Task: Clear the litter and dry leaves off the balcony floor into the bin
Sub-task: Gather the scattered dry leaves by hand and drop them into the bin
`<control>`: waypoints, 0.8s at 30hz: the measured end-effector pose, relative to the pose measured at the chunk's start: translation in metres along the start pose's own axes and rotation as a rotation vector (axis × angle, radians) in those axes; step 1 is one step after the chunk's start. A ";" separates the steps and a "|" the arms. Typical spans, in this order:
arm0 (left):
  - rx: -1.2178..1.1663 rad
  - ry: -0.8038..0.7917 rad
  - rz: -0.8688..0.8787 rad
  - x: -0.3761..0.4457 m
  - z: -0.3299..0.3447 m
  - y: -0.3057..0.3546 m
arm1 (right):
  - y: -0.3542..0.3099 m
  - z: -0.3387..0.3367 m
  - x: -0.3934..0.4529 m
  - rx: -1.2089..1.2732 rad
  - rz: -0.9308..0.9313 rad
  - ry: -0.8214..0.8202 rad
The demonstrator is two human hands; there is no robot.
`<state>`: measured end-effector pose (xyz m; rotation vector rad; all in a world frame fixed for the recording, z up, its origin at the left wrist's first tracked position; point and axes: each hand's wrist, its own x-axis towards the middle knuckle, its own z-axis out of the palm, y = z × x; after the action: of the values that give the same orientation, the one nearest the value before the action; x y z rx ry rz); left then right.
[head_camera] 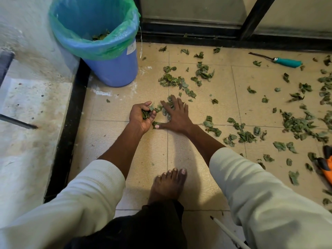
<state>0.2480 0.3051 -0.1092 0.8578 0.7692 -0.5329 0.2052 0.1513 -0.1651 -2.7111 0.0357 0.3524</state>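
The beige tiled balcony floor [206, 108] carries green dry leaves [298, 124] scattered mostly across its right half, with a thicker cluster [170, 80] near the blue bin [115, 69], which stands in the far left corner beside the raised white ledge. A teal-handled tool [285, 61] lies near the far door track, and an orange and black tool [326, 164] rests at the right edge. The right hand [177, 115] presses flat on leaves, a bare foot [168, 186] stands nearer, and a white rod [230, 232] lies at the bottom
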 end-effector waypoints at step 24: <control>-0.069 -0.141 0.042 0.010 -0.025 0.035 | -0.026 0.029 0.023 -0.149 -0.275 0.170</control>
<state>0.2683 0.3439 -0.1115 0.7624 0.6362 -0.5205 0.2229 0.1868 -0.1863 -2.8354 -0.3242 0.0437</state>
